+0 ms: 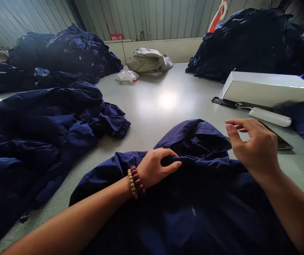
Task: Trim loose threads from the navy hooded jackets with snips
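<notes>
A dark navy hooded jacket (167, 212) lies spread in front of me, its hood (186, 134) pointing away. My left hand (157, 166), with two bead bracelets at the wrist, is at the neckline just below the hood. Its thumb and fingers close on the fabric there. To the right of the hood, my right hand (255, 145) is raised above the table. Its thumb and index fingertips come together in a pinch; anything between them is too small to make out. A small light mark (193, 211) shows on the jacket.
Navy garments (48, 120) lie to the left, with a large pile (69, 53) behind. Another pile (247, 46) rises back right. A white box (269, 88), a white device with a cord (270, 117) and a dark flat object (285, 144) sit right. Pale sacking (149, 62) lies far back.
</notes>
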Demonstrator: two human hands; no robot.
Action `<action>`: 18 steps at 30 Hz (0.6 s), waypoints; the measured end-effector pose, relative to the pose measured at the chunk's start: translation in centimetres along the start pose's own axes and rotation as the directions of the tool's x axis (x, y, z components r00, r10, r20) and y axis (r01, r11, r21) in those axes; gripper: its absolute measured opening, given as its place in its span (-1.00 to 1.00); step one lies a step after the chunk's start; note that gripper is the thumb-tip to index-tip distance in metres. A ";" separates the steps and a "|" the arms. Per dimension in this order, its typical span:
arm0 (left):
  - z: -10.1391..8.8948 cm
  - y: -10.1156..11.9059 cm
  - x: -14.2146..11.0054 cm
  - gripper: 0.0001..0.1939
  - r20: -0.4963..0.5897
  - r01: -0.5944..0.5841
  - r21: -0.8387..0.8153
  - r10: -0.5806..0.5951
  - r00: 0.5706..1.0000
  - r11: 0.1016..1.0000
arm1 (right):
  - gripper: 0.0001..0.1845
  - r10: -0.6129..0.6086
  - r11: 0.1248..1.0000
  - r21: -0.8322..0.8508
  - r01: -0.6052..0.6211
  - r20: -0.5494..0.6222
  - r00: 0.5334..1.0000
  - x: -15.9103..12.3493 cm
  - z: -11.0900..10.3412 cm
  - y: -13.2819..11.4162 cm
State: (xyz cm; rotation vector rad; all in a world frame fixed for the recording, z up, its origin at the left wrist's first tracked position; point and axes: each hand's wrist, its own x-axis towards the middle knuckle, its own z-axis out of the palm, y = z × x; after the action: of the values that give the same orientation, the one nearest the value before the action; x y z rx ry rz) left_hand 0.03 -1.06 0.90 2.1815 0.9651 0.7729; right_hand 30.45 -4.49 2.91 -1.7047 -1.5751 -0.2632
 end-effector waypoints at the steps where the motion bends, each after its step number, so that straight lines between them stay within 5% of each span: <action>1: 0.0 0.1 0.0 -0.81 0.000 0.020 -0.005 -0.020 1.000 1.000 | -0.63 0.079 0.983 -0.169 -0.068 0.059 0.995 0.3 0.3 1.5; 3: -0.1 0.2 0.1 -0.81 0.003 0.050 -0.012 -0.050 0.999 0.999 | -0.55 0.244 0.895 -0.436 -0.097 0.293 0.925 0.6 1.1 4.1; 6: -0.1 0.4 0.1 -0.79 0.011 0.074 -0.021 -0.074 0.997 0.997 | -0.59 0.366 0.830 -0.558 -0.012 0.529 0.766 0.4 2.0 6.3; 12: -0.3 0.7 0.1 -0.79 0.019 0.084 -0.045 -0.083 0.996 0.995 | -0.66 0.331 0.853 -0.521 -0.029 0.496 0.803 0.1 2.6 6.7; 18: -0.3 0.7 0.1 -0.77 0.029 0.102 -0.061 -0.101 0.994 0.993 | -0.65 0.354 0.842 -0.539 -0.037 0.498 0.792 -0.2 3.9 8.5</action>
State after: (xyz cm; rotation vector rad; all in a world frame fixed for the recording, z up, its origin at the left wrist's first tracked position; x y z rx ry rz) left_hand 0.13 -1.20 1.63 2.0674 1.0173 0.7157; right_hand 36.78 -1.45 -3.23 -2.5409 -1.8322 -0.0297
